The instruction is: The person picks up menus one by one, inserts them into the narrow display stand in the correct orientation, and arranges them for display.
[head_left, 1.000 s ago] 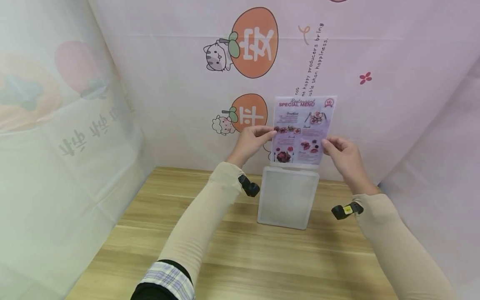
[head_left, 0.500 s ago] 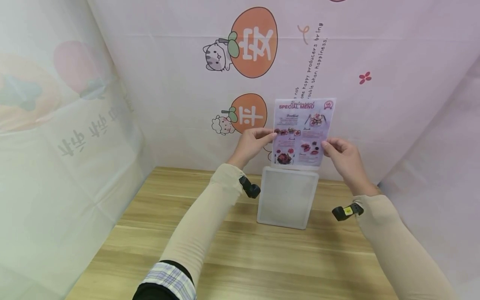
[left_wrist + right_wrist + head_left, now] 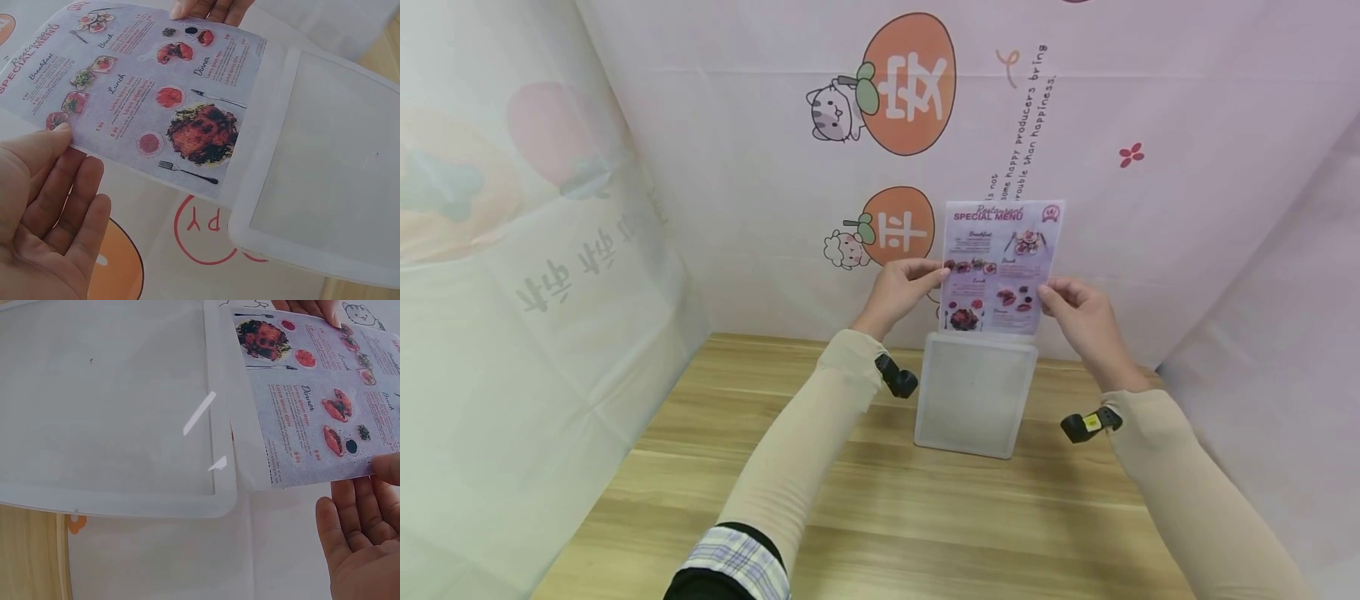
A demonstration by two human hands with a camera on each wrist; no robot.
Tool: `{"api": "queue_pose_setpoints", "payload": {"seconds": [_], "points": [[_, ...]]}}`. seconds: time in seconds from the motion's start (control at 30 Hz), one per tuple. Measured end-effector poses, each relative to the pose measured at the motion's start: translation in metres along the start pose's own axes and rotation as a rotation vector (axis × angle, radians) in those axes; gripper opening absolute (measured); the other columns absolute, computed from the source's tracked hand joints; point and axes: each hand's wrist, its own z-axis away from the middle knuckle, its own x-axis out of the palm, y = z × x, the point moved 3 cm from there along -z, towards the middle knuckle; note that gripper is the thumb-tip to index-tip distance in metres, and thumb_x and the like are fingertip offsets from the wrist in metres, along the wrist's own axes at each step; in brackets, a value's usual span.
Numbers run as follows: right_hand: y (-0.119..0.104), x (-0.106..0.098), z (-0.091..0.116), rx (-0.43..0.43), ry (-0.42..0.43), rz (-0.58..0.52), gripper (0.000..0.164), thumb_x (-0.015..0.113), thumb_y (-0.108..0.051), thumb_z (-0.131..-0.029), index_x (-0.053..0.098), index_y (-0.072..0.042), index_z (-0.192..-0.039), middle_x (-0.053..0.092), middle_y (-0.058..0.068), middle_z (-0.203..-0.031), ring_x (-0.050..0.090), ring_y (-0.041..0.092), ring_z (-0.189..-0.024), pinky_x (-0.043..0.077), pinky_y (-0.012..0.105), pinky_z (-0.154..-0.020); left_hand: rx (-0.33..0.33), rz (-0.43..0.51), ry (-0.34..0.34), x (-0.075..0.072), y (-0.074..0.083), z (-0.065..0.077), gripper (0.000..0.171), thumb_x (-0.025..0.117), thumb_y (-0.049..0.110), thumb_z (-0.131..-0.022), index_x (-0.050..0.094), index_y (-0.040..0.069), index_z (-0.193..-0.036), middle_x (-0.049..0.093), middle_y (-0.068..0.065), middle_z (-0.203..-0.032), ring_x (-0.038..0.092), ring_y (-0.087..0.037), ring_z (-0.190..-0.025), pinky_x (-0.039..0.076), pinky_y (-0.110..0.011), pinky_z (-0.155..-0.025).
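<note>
A printed restaurant menu sheet (image 3: 1000,271) stands upright between my two hands, its lower edge right at the top rim of a white-bordered frame (image 3: 976,396). My left hand (image 3: 898,292) pinches the sheet's left edge between thumb and fingers. On the opposite edge, slightly lower, my right hand (image 3: 1082,317) pinches it the same way. In the left wrist view the menu (image 3: 150,94) bows a little, and its bottom margin meets the frame's border (image 3: 262,150). The right wrist view shows the sheet's blank lower strip (image 3: 250,456) partly behind the frame's edge.
The frame stands on a wood-grain table (image 3: 865,517) near its back edge. Behind it hangs a pale pink printed cloth (image 3: 737,167) with fruit and cartoon animals. More white cloth closes in the left side (image 3: 512,375) and the right side (image 3: 1270,333).
The menu sheet has moved down slightly and a little to the left, closer against the frame's top, with both hands still holding its edges. The frame has stayed in place.
</note>
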Motion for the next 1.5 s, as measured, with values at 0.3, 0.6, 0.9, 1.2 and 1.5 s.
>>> {"api": "queue_pose_setpoints", "payload": {"seconds": [0.3,0.6,0.9,1.2,1.5], "points": [[0.003,0.002,0.002,0.009,-0.010,0.003,0.061,0.053,-0.052,-0.100,0.056,-0.001,-0.133,0.060,0.013,-0.126,0.057,0.019,-0.109,0.044,0.040,-0.101,-0.009,0.001,-0.001,0.000,-0.002,0.003,0.031,0.070,0.040,-0.095,0.074,0.019,-0.117,0.072,0.009,-0.110,0.063,-0.008,-0.107,0.049,-0.036,-0.096],[0.008,0.004,0.004,0.003,-0.023,0.012,0.062,0.053,-0.051,-0.101,0.055,0.001,-0.134,0.060,0.014,-0.125,0.057,0.025,-0.112,0.041,0.049,-0.103,-0.002,0.009,0.005,0.002,-0.005,0.002,0.031,0.071,0.039,-0.094,0.075,0.018,-0.116,0.072,0.008,-0.109,0.064,-0.008,-0.104,0.051,-0.034,-0.093],[0.012,0.005,0.006,0.028,-0.022,0.014,0.064,0.053,-0.053,-0.100,0.055,0.002,-0.134,0.060,0.017,-0.126,0.057,0.031,-0.115,0.039,0.052,-0.106,-0.010,0.015,-0.012,0.003,-0.008,0.004,0.030,0.071,0.037,-0.095,0.075,0.016,-0.117,0.073,0.005,-0.108,0.066,-0.017,-0.106,0.051,-0.035,-0.093],[0.015,0.007,0.008,0.029,-0.036,0.025,0.062,0.052,-0.050,-0.102,0.055,0.003,-0.134,0.059,0.019,-0.128,0.058,0.025,-0.111,0.041,0.051,-0.105,-0.001,0.015,-0.018,0.003,-0.011,0.005,0.030,0.071,0.036,-0.095,0.075,0.016,-0.116,0.074,0.005,-0.105,0.067,-0.020,-0.104,0.051,-0.036,-0.091],[0.022,0.010,0.011,0.053,-0.048,0.019,0.065,0.053,-0.055,-0.099,0.055,0.001,-0.132,0.058,0.020,-0.131,0.053,0.038,-0.121,0.037,0.055,-0.108,-0.027,0.022,-0.012,0.006,-0.017,0.008,0.027,0.072,0.035,-0.094,0.076,0.016,-0.112,0.074,0.005,-0.105,0.066,-0.011,-0.099,0.051,-0.034,-0.091]]}}
